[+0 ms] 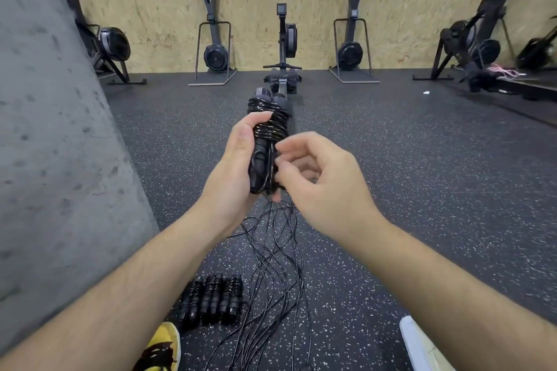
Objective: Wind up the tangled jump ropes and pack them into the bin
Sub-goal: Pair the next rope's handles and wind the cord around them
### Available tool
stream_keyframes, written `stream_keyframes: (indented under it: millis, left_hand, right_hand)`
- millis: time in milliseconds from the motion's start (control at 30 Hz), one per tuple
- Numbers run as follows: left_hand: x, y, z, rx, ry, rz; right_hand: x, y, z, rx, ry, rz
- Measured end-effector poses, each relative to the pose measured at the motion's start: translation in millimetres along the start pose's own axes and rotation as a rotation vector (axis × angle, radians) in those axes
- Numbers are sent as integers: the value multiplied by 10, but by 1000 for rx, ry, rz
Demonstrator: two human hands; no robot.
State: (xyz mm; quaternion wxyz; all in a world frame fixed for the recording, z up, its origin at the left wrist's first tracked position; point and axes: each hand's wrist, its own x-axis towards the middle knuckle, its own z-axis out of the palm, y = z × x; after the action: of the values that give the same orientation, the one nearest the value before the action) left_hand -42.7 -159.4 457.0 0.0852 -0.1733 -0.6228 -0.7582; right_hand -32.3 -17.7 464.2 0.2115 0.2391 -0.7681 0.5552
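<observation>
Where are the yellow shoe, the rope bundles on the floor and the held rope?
yellow shoe [164,337]: head view, its toe.
rope bundles [212,300]: head view, middle one.
held rope [271,126]: head view, its coils.

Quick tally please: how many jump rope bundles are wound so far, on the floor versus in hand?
Wound bundles on the floor: 3
Part-wound bundle in the left hand: 1
Total: 4
Loose cords trailing below are too tangled to count.

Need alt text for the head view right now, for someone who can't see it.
The left hand grips a half-wound jump rope while the right hand pinches its cord. Loose cords trail down to the gym floor beside three wound ropes.
</observation>
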Motion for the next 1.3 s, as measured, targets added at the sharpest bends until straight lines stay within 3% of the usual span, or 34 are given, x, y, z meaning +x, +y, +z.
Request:
stream_keyframes:
  millis: [233,367,400,567,733,867,1033,1300]
  left_hand:
    - [8,-119,22,18,-52,-17]
    - [41,-176,-15,46,-83,-73]
    - [48,-222,-33,74,-85,-81]
    - [90,-370,-28,256,45,-198]
    - [101,-440,-203,514,-6,-39]
    - [100,-478,-254,613,30,-87]
    - [86,-489,-447,689,141,-35]
    - [31,-618,-891,601,211,-132]
  right_hand:
    - [26,96,24,-375,29,-341]
    - [75,152,-25,-719,-43,-664]
    - [86,154,-27,-748,-49,-676]
    - [93,102,-37,-655,67,-570]
    - [33,215,62,-341,-38,-87]
    - [-29,269,257,-80,-79,190]
    - [-36,431,457,-88,-67,239]
    - [82,671,920,58,-84,429]
